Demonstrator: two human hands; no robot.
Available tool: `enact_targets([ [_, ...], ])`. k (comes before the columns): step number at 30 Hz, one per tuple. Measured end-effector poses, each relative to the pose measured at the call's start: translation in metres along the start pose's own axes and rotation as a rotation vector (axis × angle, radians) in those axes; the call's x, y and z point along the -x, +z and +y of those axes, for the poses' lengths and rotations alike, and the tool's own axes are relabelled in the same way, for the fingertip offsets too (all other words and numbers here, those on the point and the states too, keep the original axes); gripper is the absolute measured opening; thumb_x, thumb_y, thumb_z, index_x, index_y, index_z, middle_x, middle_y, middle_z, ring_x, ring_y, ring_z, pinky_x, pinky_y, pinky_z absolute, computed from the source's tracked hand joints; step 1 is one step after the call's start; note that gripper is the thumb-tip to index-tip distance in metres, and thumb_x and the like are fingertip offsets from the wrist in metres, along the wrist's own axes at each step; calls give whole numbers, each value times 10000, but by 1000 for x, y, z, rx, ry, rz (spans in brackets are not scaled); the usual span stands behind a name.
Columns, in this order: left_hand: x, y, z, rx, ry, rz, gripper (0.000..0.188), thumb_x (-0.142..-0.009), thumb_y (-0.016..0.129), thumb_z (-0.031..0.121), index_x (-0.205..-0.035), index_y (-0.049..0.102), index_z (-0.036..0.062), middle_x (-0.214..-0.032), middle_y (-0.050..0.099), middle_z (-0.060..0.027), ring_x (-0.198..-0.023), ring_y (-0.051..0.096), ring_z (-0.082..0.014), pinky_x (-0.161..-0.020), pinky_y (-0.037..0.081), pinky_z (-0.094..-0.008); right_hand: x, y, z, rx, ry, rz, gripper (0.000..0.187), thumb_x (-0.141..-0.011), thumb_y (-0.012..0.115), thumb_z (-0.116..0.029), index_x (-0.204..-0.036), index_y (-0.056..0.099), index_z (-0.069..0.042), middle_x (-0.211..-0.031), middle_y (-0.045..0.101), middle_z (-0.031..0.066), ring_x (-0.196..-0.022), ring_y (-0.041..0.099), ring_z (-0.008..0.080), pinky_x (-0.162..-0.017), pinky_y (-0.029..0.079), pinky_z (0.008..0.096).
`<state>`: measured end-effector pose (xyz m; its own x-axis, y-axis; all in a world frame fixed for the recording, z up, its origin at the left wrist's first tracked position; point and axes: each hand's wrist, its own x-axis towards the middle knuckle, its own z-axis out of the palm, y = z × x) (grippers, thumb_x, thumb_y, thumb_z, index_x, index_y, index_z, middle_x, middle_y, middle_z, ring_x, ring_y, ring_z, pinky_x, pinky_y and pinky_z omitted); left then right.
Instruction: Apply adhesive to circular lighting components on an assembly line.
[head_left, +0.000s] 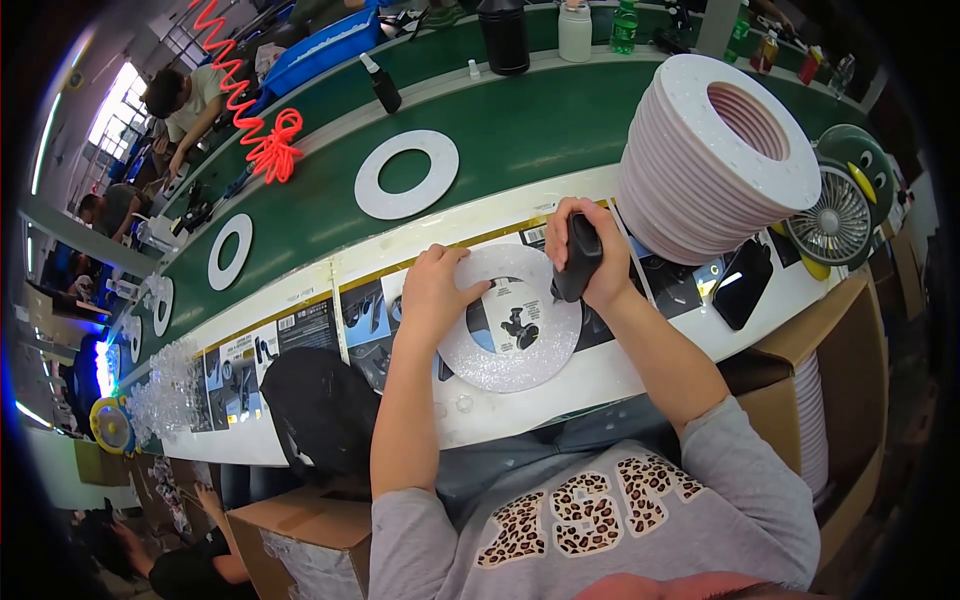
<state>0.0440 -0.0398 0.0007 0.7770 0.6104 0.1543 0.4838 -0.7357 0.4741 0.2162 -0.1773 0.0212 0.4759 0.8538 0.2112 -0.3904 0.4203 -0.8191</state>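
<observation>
A white speckled ring [510, 368] lies on the printed sheets of the workbench in front of me. My left hand [432, 292] grips its upper left side, with the thumb across the band toward the hole. My right hand [603, 262] is wrapped around the black handle of a hand tool [578, 262] at the ring's upper right edge. The tool's working tip is mostly hidden, so I cannot tell whether it touches the ring. A tall stack of similar rings [655, 185] stands just beyond my right hand.
More rings [436, 178] lie on the green conveyor belt [540, 110]. A phone [743, 285] and a small fan [838, 222] sit at the right. Cardboard boxes [300, 515] flank me; a black cloth-like item [318, 405] is at the left. A red coiled hose [272, 150] hangs above.
</observation>
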Motion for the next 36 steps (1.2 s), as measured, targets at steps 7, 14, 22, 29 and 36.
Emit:
enact_targets([
  [7, 1, 0, -1, 4, 10, 5, 453, -712, 813, 220, -1109, 679, 46, -1061, 634, -136, -1031, 598, -318, -906, 491, -389, -1, 0, 1, -31, 0, 22, 423, -987, 390, -403, -725, 445, -77, -572, 461, 44, -536, 453, 123, -538, 364, 244],
  [14, 1, -2, -2, -1, 7, 16, 456, -712, 814, 213, -1108, 683, 31, -1049, 632, -138, -1035, 588, -324, -907, 485, -392, 1, -2, -13, -84, -77, 38, 403, -989, 372, -387, -743, 428, -72, -602, 444, 50, -560, 442, 134, -578, 370, 250],
  [22, -1, -1, -17, -16, 31, 75, 469, -699, 829, 209, -1109, 688, 29, -1043, 639, -136, -1014, 592, -305, -907, 490, -387, -4, -9, -10, -24, -150, 109, 391, -978, 381, -374, -740, 428, -68, -607, 443, 55, -572, 440, 144, -594, 365, 258],
  [29, -1, -3, -13, 8, 14, 67, 457, -721, 812, 182, -1122, 680, 5, -1066, 632, -161, -1019, 593, -333, -906, 482, -384, -6, -13, -7, -30, -133, 103, 394, -973, 390, -382, -736, 430, -69, -603, 443, 55, -560, 440, 141, -581, 367, 257],
  [36, 0, -4, -12, 14, 5, 61, 462, -725, 812, 183, -1128, 678, 2, -1072, 631, -162, -1025, 595, -332, -909, 482, -381, -7, -14, -4, -12, -133, 80, 403, -973, 391, -382, -720, 432, -71, -586, 442, 50, -539, 439, 132, -555, 365, 247],
])
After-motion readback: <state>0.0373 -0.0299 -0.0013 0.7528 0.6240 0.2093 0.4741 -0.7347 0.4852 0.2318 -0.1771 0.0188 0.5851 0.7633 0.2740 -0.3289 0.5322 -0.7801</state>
